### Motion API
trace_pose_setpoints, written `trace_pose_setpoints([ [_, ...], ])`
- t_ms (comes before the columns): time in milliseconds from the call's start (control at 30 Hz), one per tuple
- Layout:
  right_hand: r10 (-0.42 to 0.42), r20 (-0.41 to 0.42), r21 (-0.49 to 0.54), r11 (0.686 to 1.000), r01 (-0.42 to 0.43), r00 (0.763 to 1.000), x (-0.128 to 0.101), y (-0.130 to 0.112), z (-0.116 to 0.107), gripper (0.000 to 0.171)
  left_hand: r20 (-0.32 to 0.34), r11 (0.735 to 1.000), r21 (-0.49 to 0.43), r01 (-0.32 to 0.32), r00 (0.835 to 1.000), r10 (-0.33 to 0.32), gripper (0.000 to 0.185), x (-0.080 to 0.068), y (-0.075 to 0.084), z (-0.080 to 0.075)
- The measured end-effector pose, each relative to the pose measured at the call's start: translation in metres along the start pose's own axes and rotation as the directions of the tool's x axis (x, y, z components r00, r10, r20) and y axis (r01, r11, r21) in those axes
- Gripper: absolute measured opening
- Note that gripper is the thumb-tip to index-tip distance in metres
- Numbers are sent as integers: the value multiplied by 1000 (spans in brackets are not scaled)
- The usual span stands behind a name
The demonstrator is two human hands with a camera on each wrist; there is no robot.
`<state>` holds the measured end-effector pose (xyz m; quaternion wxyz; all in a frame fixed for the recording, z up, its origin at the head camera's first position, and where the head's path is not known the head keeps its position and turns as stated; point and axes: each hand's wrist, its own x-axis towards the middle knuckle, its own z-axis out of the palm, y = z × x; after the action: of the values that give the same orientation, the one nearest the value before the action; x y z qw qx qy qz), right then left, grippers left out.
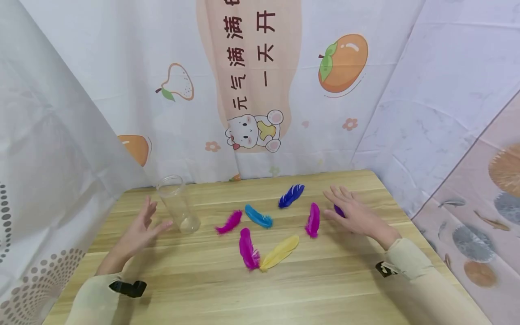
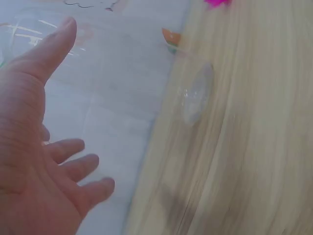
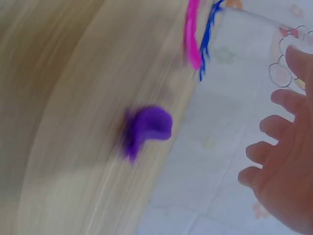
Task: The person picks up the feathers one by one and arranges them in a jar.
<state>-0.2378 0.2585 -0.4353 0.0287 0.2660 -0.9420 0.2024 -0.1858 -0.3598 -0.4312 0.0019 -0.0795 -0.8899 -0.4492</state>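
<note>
Wood-grain desk (image 1: 260, 298). Left hand (image 1: 140, 232) spread, left-edge side; right hand (image 1: 359, 217) spread, right-edge side. Clear cup (image 1: 178, 205) upright near far-left corner, beside left hand. Six feathers (image 1: 247, 248) mid-desk. Purple feather (image 3: 154, 122) toward far-right corner, near right hand.

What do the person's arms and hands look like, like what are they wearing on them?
The left hand and right hand are bare, with no gloves or rings showing. Long cream sleeves, left sleeve and right sleeve, reach the wrists. Each wrist carries a small black device, left device and right device; the right one shows a pale patch.
</note>
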Motion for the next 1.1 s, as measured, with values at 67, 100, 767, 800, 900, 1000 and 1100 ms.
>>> trace_pose_setpoints([
  [67, -35, -25, 29, 999, 36, 999, 2, -5, -1, 68, -32, 998, -47, -30, 999, 28, 104, 0, 1, 1],
  [100, -49, -35, 46, 998, 51, 998, 3, -8, -2, 69, -49, 997, -61, -41, 998, 38, 102, 1, 2, 1],
  [767, -221, -12, 177, 959, 220, 975, 12, -53, 8, 69, -182, 970, -205, -127, 979, 90, 107, 14, 17, 20],
  [800, -233, -14, 170, 958, 232, 972, 12, -54, 10, 68, -188, 970, -204, -129, 978, 90, 107, 15, 18, 20],
  [900, -272, 5, 166, 949, 268, 962, 13, -58, 17, 64, -207, 973, -192, -129, 974, 88, 106, 17, 21, 22],
  [1000, -301, 56, 179, 941, 287, 952, 16, -64, 24, 60, -225, 978, -167, -128, 970, 88, 105, 20, 23, 23],
  [1100, -306, 109, 167, 944, 286, 946, 20, -69, 30, 60, -242, 978, -158, -133, 966, 92, 101, 22, 24, 24],
])
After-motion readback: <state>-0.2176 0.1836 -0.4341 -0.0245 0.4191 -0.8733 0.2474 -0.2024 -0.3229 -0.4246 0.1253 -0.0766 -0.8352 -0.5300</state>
